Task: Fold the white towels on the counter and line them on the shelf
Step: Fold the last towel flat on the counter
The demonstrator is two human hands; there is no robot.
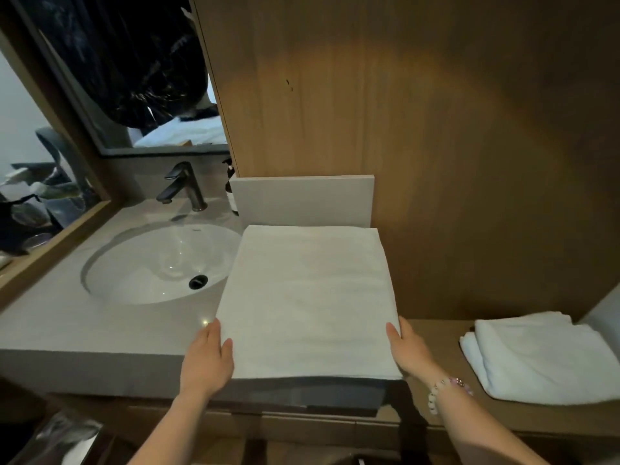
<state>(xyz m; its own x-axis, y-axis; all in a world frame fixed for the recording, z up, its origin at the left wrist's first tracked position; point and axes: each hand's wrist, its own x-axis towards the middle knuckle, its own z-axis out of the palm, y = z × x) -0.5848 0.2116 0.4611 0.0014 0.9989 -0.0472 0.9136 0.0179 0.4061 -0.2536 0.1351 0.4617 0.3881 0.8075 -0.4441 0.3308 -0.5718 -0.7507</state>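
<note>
The towel (308, 303) lies flat on the counter (84, 330) before me, its near edge hanging over the front. My left hand (208, 360) touches its left side and my right hand (407, 350) its right. The sink (161, 263) sits left of it, with the faucet (183, 186) behind the sink. Folded towels (543, 357) lie on the shelf (436, 330) to my right.

Counter (100, 330), towel (308, 297) (shelf (443, 333), perhaps two towels (543, 360))

Beyond the left grip (206, 359) and to its left, a grey table (67, 330) carries a white oval sink (151, 263) with a dark tap (183, 186) behind it. A wood-framed mirror (151, 68) hangs above the tap. Beyond the right grip (411, 350) rises a wood-panelled wall (453, 129), with a warm patch of light on it and a pale upstand (302, 199) at its foot.
</note>
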